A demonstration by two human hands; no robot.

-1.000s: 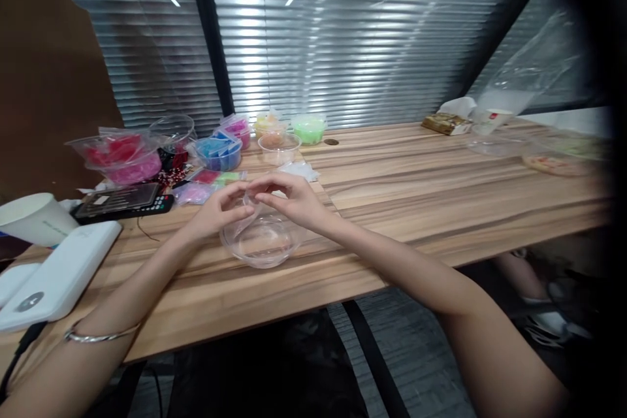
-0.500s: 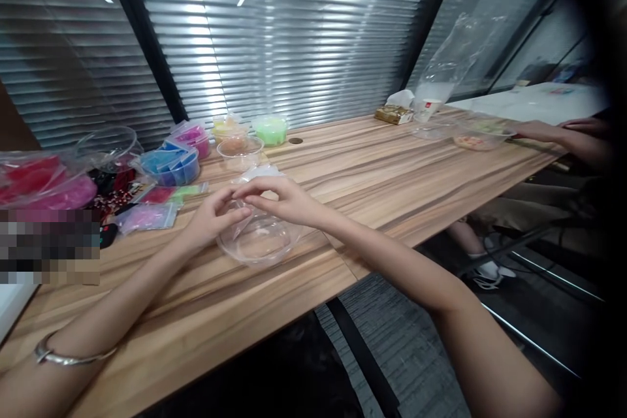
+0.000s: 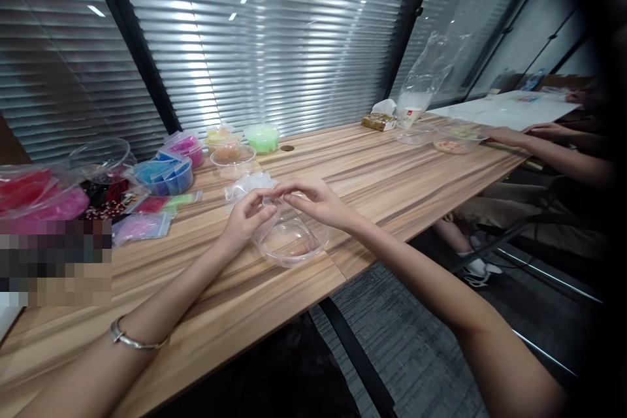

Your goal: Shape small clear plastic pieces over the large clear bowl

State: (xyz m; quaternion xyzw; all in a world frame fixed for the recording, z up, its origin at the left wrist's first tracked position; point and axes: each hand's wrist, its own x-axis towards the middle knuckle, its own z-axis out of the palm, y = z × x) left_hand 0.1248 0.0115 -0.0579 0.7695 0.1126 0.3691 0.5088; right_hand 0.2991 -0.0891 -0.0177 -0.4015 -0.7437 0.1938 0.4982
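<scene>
A clear round plastic bowl (image 3: 290, 249) stands on the wooden table in front of me, near its front edge. My left hand (image 3: 251, 214) is at the bowl's far left side, thumb and fingers curled in on the clear plastic. From the right, my right hand (image 3: 313, 201) reaches over the far side, its bent fingers meeting those of the left. Both hands look closed on the bowl's upper edge, though the fingertips partly hide the contact. Just behind them lies a crumpled clear plastic bag (image 3: 249, 184).
Beyond stand another clear bowl (image 3: 233, 162), a green tub (image 3: 263, 139), a pink tub (image 3: 187, 147) and a blue divided box (image 3: 164, 173). Small packets (image 3: 142, 227) lie left. A tissue pack (image 3: 379, 121) and paper cup (image 3: 407, 117) stand farther right, near another person's hands (image 3: 509, 136).
Both my hands and the clear bowl have shifted right along the table. The view has turned slightly right, so the background sits farther left.
</scene>
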